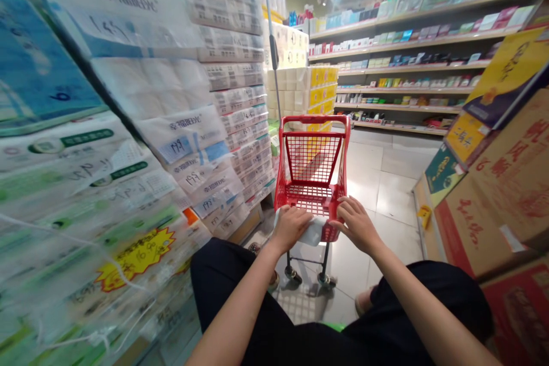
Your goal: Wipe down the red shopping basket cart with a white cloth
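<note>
L hand was clamped, palm down, on a white cloth at the near edge of the red cart, center frame. R hand was near L but apart, fingers loosely bent over the cart's R rim; can't tell if it gripped or just rested. Cart stood upright on tiles btwn the knees, handle at far end. Step in hand, IMO: L working cloth on near edge, R steadying. Next move prob. called for cloth flat under L, R bracing vs. roll. Tissue packs L side, shelves upper R, cartons R edge.
</note>
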Motion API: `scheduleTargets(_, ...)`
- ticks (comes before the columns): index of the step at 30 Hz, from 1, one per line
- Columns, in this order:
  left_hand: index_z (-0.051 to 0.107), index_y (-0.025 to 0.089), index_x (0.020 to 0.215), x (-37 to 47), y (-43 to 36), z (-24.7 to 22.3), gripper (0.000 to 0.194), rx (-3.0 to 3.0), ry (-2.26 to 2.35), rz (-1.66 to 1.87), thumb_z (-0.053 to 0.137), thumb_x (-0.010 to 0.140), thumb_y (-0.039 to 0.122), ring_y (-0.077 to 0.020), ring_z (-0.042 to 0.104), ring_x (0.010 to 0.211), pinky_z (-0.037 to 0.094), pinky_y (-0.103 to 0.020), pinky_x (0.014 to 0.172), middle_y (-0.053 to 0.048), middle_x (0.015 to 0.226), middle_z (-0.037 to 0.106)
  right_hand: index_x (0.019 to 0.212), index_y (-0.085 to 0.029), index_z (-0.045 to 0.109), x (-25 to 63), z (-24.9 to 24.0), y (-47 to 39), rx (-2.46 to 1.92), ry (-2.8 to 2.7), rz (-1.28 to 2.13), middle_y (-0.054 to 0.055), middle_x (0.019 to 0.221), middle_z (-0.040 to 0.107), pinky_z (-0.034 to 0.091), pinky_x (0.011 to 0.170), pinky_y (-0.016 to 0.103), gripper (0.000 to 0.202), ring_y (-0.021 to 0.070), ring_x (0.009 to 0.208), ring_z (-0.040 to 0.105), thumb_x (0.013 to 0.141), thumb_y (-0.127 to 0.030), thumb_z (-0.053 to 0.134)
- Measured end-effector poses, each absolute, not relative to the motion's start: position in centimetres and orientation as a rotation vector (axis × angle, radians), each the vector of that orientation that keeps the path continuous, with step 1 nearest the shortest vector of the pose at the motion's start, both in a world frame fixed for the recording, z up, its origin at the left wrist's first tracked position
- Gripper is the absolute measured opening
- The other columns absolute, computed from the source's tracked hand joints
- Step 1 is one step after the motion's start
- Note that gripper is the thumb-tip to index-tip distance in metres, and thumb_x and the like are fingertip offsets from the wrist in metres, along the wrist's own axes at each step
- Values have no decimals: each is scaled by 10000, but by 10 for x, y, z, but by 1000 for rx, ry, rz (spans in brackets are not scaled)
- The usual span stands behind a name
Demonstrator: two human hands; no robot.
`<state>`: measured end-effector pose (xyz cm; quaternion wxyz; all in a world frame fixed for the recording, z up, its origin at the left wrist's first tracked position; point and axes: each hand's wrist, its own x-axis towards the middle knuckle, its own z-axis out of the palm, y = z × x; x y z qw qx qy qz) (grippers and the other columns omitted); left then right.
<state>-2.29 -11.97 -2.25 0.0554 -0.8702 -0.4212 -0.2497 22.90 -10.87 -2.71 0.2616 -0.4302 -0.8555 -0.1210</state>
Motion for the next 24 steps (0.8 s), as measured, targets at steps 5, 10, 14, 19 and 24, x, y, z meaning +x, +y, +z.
scheduleTargets(5, 634, 259, 1080, -47, -113, -19, 189, -2720, -1225, -685, 492, 961, 300, -167, 556, 936, 303, -347, 896, -24, 1018, 665, 873, -241, 565, 210, -25, -113, -1173, -2293, -336, 58, 1073, 622, 278, 1136, 452, 254, 236, 1194, 473, 944, -449, 438)
scheduleTargets(10, 617, 278, 1166, -56, -103, -11, 252, -2840, -1148, -695, 455, 973, 268, -164, 552, 1047, 321, -342, 953, -30, 1130, 651, 904, -236, 584, 211, -19, -115, -1160, -2325, -340, 60, 1071, 617, 267, 1143, 451, 274, 234, 1179, 471, 949, -457, 430)
scheduleTargets(14, 626, 289, 1168, -57, -95, -11, 259, -2887, -1156, -810, 455, 974, 289, -170, 533, 1102, 337, -343, 972, -30, 1160, 636, 947, -235, 599, 219, -13, -117, -1155, -2366, -359, 64, 1061, 613, 276, 1129, 448, 296, 232, 1174, 465, 958, -464, 412)
scheduleTargets(19, 664, 248, 1079, -57, -83, -12, 233, -2890, -1231, -879, 479, 964, 328, -162, 547, 1025, 307, -361, 1035, -28, 1045, 654, 948, -237, 616, 233, 3, -115, -1114, -2474, -319, 57, 1031, 628, 318, 1067, 436, 320, 228, 1110, 488, 952, -493, 424)
scheduleTargets(24, 675, 221, 985, -55, -71, -12, 202, -2924, -1274, -881, 550, 925, 368, -166, 545, 1008, 253, -390, 1077, -16, 978, 650, 1063, -258, 628, 247, 30, -102, -996, -2672, -213, 42, 1025, 657, 392, 940, 383, 377, 203, 1005, 540, 945, -546, 414)
